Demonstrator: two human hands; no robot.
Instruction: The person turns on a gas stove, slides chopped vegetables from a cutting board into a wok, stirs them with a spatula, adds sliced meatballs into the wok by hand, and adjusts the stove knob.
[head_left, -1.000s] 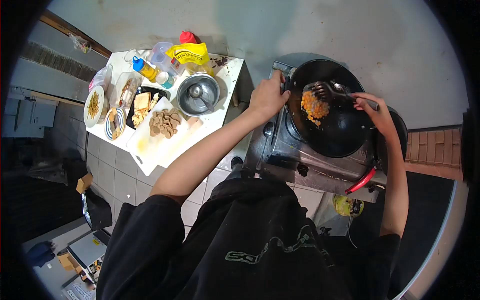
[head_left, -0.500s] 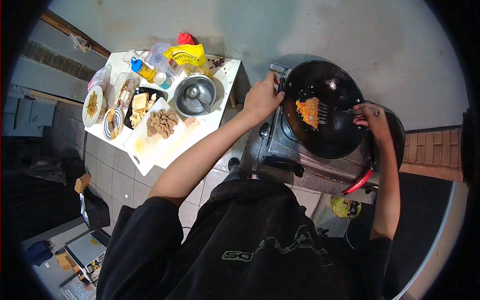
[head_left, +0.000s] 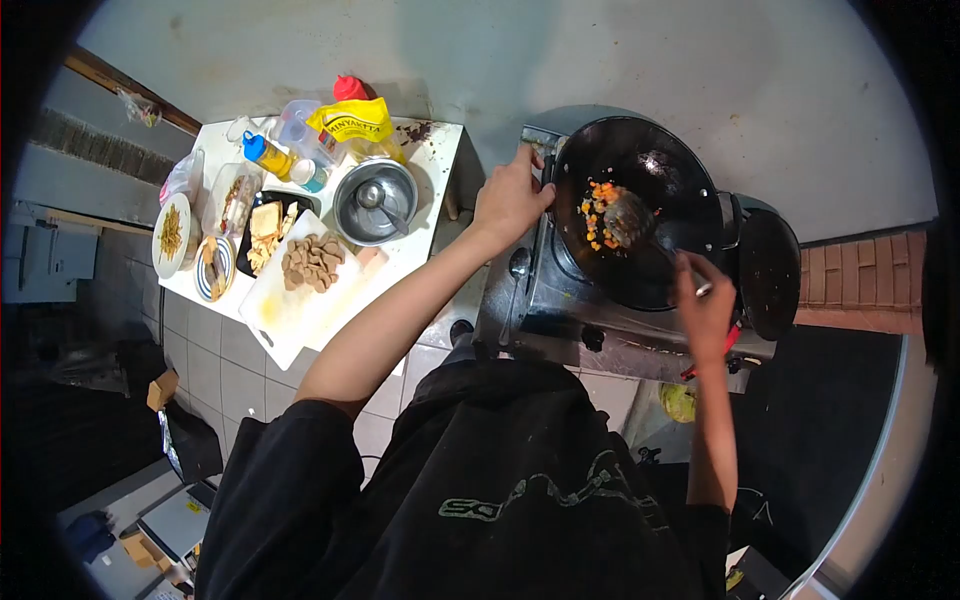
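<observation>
My left hand (head_left: 512, 198) is closed around the side handle of a black wok (head_left: 615, 285) on the stove. In my right hand (head_left: 705, 295), over the wok's near right edge, is the handle of a slotted spatula. The spatula's head (head_left: 630, 222) is blurred and lies against chopped orange and yellow food (head_left: 596, 210), which looks like diced vegetables. The pieces are scattered across the left-middle of the wok.
Beside the stove (head_left: 560, 318), a white table (head_left: 425, 215) bears a metal pot (head_left: 375, 240) with a ladle, a cutting board (head_left: 265, 310) with brown slices, bottles and food containers. A spoon (head_left: 515, 285) lies on the stove's left side. A black pan (head_left: 770, 275) stands at the right.
My right hand has come nearer and leftward, turning the spatula. The food, bunched together before, is now more spread out. My left hand stays at the wok's handle.
</observation>
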